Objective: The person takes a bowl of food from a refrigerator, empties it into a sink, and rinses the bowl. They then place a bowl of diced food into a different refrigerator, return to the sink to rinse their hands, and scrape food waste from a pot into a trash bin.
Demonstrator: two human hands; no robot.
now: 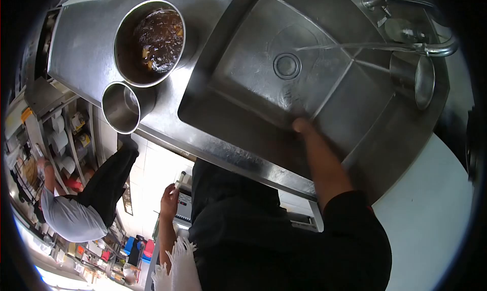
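My right hand point(303, 125) reaches down into the steel sink point(253, 62), close to its near wall. Motion blur smears it, so its fingers do not show clearly. Low at my left side is my left hand point(170, 202), its fingers curled in; whether anything is between them is hard to make out. A frayed white cloth point(180, 265) hangs by my left forearm. Water runs from the curved faucet point(441, 48) in a thin stream toward the round drain point(287, 66).
A large pot point(117, 50) of dark brown liquid with yellowish chunks stands on the steel counter point(83, 47). Beside it, a smaller steel pot point(114, 108) sits at the counter edge. Another metal container point(406, 75) lies under the faucet. A co-worker point(76, 215) stands by shelves at left.
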